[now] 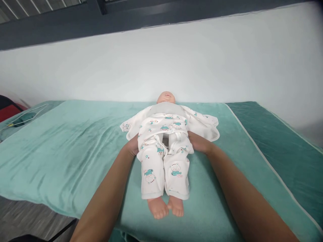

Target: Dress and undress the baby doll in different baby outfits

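Blanket (65, 144) under doll (166, 97); grips (133, 145) (199, 142) apparently holding trousers (152, 161).

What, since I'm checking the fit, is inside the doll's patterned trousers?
Two feet emerge from the patterned trousers; the legs are covered. The left hand and right hand are partly covered at the sides; whether they reach inside is hidden.

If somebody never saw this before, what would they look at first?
Probably the doll, lying on its back mid-picture on the green blanket. Next, its white printed pants, with bare feet poking out at the near end. Then the left hand and right hand, one on each side, fingers hidden.
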`<state>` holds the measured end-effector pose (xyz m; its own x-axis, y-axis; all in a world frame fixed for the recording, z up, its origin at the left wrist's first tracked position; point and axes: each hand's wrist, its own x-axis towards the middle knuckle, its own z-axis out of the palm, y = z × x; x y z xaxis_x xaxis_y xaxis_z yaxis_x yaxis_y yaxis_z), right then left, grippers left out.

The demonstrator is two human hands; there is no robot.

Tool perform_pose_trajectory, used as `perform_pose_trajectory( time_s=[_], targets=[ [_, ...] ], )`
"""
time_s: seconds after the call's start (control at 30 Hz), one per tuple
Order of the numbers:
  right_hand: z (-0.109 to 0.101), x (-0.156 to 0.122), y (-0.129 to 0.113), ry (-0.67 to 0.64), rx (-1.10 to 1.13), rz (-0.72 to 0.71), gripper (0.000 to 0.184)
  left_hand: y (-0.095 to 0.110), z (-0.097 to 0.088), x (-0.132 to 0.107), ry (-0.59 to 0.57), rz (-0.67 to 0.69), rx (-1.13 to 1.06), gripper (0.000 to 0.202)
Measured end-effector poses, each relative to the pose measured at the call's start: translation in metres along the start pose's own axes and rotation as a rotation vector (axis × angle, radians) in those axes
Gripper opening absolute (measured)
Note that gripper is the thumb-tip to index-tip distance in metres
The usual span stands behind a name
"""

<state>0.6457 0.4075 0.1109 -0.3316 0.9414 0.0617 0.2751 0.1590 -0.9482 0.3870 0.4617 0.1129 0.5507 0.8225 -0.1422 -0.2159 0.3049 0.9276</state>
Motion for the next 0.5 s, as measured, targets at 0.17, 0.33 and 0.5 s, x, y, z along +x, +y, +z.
perform_pose_trajectory(
  time_s=[0.17, 0.33, 0.5],
  targets=[
    [0.003, -0.003, 0.004, 0.152, 0.105, 0.117, 0.023, -0.005, -0.014, 0.009, 0.051, 0.008, -0.015, 0.047],
    [0.005, -0.002, 0.008, 0.551, -0.003, 0.099, 0.014, -0.006, -0.017, 0.011, 0.11, -0.008, -0.026, 0.042],
    [0.008, 0.005, 0.017, 0.666, 0.083, 0.04, 0.021, -0.006, -0.012, 0.012, 0.093, 0.016, -0.039, 0.041]
  ],
)
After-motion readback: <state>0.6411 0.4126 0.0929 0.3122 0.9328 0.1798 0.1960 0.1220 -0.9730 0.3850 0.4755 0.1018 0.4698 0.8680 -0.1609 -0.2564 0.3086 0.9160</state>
